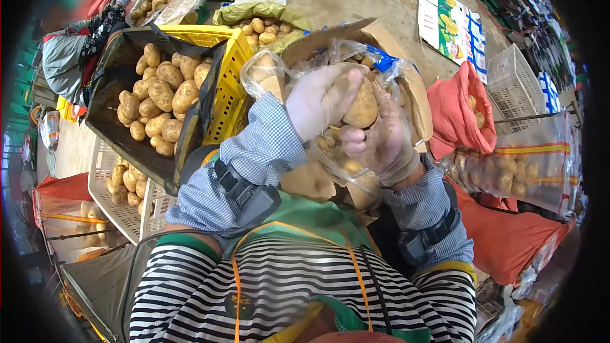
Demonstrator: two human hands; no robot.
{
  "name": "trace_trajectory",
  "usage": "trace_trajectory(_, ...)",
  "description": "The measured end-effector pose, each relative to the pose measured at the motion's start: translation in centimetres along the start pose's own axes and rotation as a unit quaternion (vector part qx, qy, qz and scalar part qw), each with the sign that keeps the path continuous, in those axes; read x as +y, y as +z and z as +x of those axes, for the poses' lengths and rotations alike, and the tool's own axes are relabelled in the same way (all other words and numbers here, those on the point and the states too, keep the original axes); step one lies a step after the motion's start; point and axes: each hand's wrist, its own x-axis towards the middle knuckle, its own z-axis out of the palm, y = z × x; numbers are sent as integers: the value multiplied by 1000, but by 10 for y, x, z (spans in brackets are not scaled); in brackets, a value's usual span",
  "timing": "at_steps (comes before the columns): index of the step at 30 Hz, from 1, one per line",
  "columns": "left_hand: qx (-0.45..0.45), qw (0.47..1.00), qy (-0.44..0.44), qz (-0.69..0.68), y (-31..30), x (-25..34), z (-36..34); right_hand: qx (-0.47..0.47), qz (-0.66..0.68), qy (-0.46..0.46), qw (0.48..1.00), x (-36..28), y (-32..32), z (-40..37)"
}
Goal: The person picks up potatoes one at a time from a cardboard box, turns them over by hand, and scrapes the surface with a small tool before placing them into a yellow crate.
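Note:
A large potato (362, 107) is held between my two gloved hands over an open cardboard box (414, 98) lined with clear plastic. My left hand (325, 98) lies against the potato's upper left side, its fingers together and bent over the top. My right hand (386, 136) wraps round the potato's right side and underside, palm turned up. More potatoes show inside the plastic bag below and between the hands, partly hidden by them. Beside the box on the left, a black-lined yellow crate (230, 86) holds several potatoes (160, 95).
A white crate (105, 181) with potatoes stands at lower left. A red sack (454, 114) and a clear bag of potatoes (515, 168) are on the right. Behind are a green sack (254, 11) and flattened cardboard (450, 25). Another person (67, 57) is at upper left.

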Motion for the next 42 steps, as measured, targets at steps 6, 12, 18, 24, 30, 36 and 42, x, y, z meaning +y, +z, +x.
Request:
trace_trajectory(6,79,950,-163,-253,-6,10,4,-31,-104,-95,989,-14,3,-9)
trace_trajectory(12,37,971,-36,-235,-12,1,7,0,18,25,1000,-3,-3,6)
trace_trajectory(18,-62,996,-19,-52,-14,17,-5,18,7,8,1000,5,-9,4)
trace_trajectory(24,-48,937,-96,-331,-23,17,-4,-63,524,232,817,-45,-12,18)
trace_trajectory(30,-12,998,30,55,-8,14,-13,-28,524,266,809,-40,-4,22)
trace_trajectory(36,30,975,167,141,-8,5,-10,-74,553,237,795,-50,-6,26)
trace_trajectory(42,-53,995,46,-76,-11,2,-11,-100,560,201,798,-49,-9,24)
